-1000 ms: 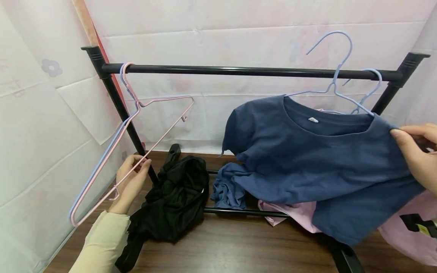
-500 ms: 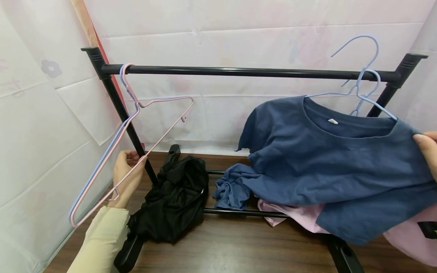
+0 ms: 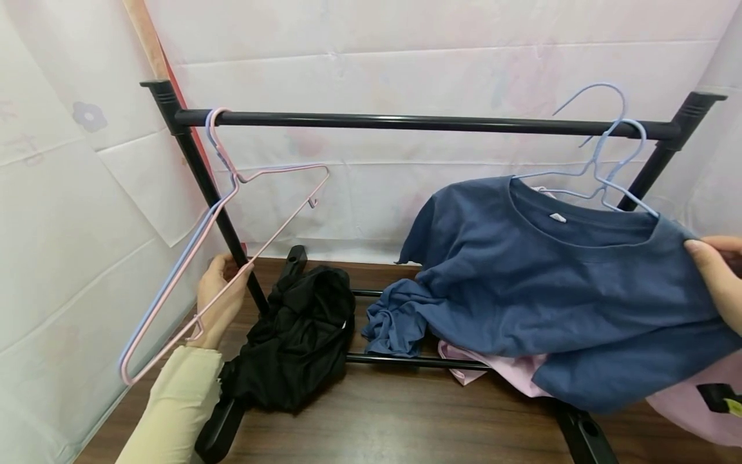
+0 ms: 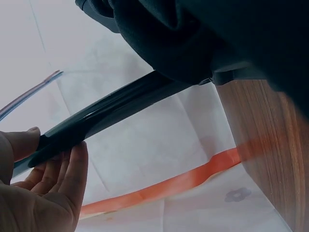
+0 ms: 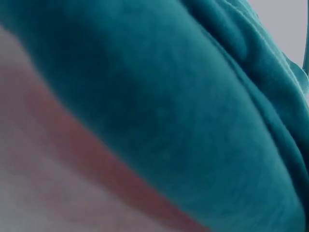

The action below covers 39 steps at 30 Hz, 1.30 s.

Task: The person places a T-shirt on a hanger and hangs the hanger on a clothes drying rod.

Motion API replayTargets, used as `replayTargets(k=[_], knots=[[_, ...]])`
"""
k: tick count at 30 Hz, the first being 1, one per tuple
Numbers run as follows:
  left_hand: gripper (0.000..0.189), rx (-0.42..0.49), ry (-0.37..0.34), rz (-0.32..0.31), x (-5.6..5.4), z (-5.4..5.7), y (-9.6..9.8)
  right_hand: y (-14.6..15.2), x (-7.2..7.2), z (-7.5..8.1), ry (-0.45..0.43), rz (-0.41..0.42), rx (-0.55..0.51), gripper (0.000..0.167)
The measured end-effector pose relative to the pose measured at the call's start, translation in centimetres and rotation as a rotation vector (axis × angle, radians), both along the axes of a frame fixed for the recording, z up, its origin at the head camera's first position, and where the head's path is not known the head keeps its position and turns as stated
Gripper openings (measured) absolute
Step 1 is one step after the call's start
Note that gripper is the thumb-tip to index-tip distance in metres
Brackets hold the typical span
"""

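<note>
In the head view my right hand (image 3: 721, 270) pinches the shoulder of a blue T-shirt (image 3: 556, 290) at the right. Inside that shirt is a light blue hanger (image 3: 597, 161), its hook standing above the rail, its tip near the rail's upper edge. At the left, my left hand (image 3: 223, 296) holds the black side post (image 4: 101, 116) of the clothes rack (image 3: 406, 121), thumb on one side and fingers on the other. The right wrist view is mostly filled by blurred shirt cloth (image 5: 159, 111); the right fingertips are hidden there.
Pink and blue hangers (image 3: 223, 212) hang at the rail's left end, in front of my left hand. Another light blue hanger (image 3: 637, 145) hangs at the right end. Black clothing (image 3: 298, 341) lies over the lower left; a pink garment (image 3: 516, 370) shows beneath the T-shirt.
The T-shirt and its hanger first moved right with my right hand, then came down and slightly left. My left hand shifted slightly at the post.
</note>
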<state>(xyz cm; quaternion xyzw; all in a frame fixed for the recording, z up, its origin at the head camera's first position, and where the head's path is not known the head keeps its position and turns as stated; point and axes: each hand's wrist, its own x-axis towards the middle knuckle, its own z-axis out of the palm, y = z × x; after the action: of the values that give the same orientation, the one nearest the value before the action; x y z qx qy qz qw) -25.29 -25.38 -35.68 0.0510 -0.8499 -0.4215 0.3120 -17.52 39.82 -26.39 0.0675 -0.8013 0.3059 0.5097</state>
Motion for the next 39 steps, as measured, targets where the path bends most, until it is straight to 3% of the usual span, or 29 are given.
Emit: replayTargets(k=[4, 7, 16, 18, 24, 31, 35, 39], knots=[[0.038, 0.003, -0.023, -0.002, 0.0, -0.1, 0.0, -0.9, 0.7, 0.1, -0.01, -0.019, 0.009, 0.032], [0.038, 0.003, -0.032, 0.004, 0.0, -0.1, 0.1, -1.8, 1.5, 0.3, 0.005, -0.068, 0.083, 0.017], [0.038, 0.011, -0.029, 0.014, 0.0, -0.1, 0.2, -3.3, 2.3, 0.6, 0.088, -0.056, 0.173, 0.048], [0.038, 0.012, -0.031, 0.016, 0.0, -0.1, 0.2, -3.5, 2.5, 0.6, 0.083, -0.049, 0.169, 0.045], [0.038, 0.017, -0.033, 0.017, 0.1, -0.1, 0.3, -5.1, 3.3, 0.7, 0.029, -0.003, 0.113, 0.015], [0.038, 0.003, -0.028, 0.022, 0.1, 0.0, 0.3, -5.8, 3.3, -0.1, 0.044, 0.081, 0.044, 0.014], [0.039, -0.007, -0.023, 0.028, 0.2, -0.1, 0.3, -6.2, 3.3, -0.3, 0.018, 0.075, 0.036, 0.013], [0.038, -0.002, -0.023, 0.033, 0.2, -0.2, 0.3, -6.6, 3.4, -0.5, -0.022, 0.064, 0.023, 0.024]])
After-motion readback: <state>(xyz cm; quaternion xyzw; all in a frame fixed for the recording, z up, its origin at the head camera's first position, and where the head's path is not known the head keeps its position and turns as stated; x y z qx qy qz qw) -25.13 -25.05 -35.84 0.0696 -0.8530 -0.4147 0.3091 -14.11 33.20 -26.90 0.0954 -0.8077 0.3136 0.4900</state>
